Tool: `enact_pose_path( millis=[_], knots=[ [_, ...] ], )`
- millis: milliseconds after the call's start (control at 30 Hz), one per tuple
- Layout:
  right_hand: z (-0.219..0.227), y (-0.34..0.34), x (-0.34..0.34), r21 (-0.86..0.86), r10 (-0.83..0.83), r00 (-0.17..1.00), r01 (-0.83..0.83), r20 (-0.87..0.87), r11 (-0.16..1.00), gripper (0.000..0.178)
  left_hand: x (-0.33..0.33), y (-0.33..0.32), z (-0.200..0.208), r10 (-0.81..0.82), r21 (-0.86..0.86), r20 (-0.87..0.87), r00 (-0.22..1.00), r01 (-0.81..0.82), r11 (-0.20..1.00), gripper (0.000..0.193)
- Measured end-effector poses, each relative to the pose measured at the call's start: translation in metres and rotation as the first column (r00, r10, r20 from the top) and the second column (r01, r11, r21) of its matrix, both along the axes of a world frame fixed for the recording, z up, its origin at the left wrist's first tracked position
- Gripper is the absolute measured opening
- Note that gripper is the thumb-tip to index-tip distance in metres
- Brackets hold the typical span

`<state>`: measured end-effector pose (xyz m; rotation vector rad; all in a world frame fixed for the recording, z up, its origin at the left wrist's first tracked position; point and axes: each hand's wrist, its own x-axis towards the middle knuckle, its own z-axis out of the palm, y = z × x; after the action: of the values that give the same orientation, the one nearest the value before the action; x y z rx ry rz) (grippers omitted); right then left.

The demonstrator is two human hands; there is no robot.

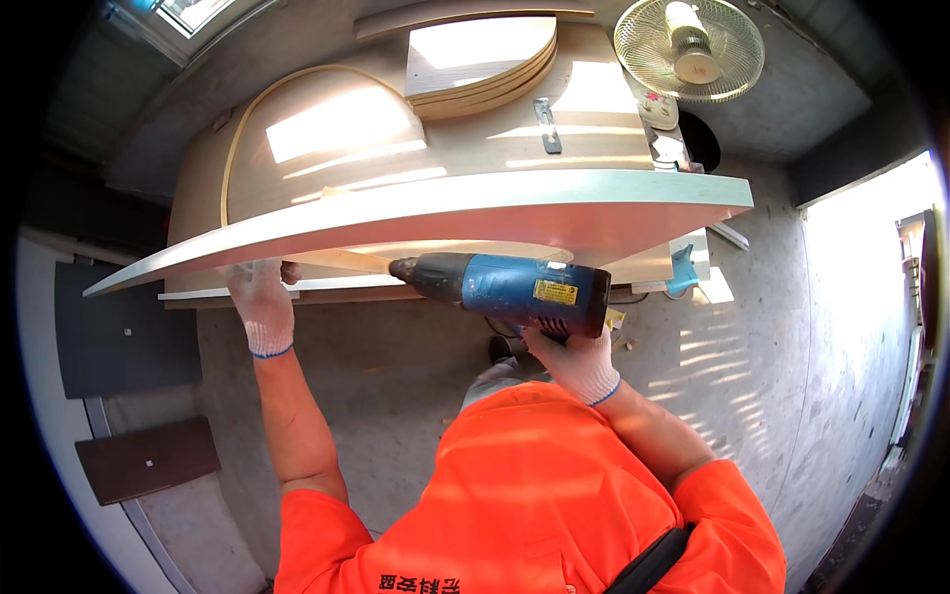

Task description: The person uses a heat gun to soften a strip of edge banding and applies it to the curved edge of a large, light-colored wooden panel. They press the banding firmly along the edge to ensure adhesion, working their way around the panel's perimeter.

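In a white glove, my right hand [576, 361] grips the handle of a blue and black heat gun [515, 289]. Its dark nozzle points left, close to a tan edge-banding strip [341, 260]. At the strip's left end is my gloved left hand [262, 302], its fingers closed and partly hidden under the panel. That long white panel [475, 203] is tilted on edge above both hands, its curved rim running from far left to right. A pale yellow banding strip [237, 134] loops over the workbench behind it.
The workbench [594, 144] carries stacked boards with rounded ends [485, 64] and a small metal tool [547, 126]. A fan [690, 49] stands at the back right. Dark panels [124, 327] lean at left. Sunlight stripes the concrete floor [712, 346].
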<state>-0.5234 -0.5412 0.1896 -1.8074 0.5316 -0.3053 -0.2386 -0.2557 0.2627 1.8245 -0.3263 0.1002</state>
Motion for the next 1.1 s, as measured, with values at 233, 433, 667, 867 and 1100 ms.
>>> enact_pose_path(
  millis=[233, 433, 667, 867, 1100],
  knots=[
    [0.014, 0.014, 0.014, 0.146, -0.044, 0.960, 0.003, 0.277, 0.989, 0.032, -0.002, -0.006, 0.003, -0.035, -0.027, -0.013, 0.999, 0.035, 0.999, 0.016],
    [0.019, 0.012, 0.010, 0.125, -0.051, 0.983, 0.029, 0.174, 0.992, 0.031, -0.006, -0.013, 0.004, -0.014, -0.047, -0.022, 1.000, 0.013, 0.999, 0.017],
    [-0.009, 0.002, -0.006, -0.030, -0.033, 0.998, 0.035, 0.049, 0.999, 0.030, -0.008, -0.014, 0.000, -0.036, -0.087, -0.011, 0.999, 0.035, 0.996, 0.016],
    [-0.048, -0.004, -0.013, -0.228, -0.063, 0.990, 0.033, -0.124, 0.973, 0.031, -0.006, -0.011, 0.002, -0.032, 0.002, 0.003, 0.999, 0.032, 0.999, 0.019],
    [-0.047, -0.001, -0.014, -0.174, -0.053, 0.995, 0.038, -0.081, 0.984, 0.031, -0.012, -0.021, 0.002, 0.025, -0.020, 0.016, 1.000, -0.024, 0.999, 0.016]
  ],
)
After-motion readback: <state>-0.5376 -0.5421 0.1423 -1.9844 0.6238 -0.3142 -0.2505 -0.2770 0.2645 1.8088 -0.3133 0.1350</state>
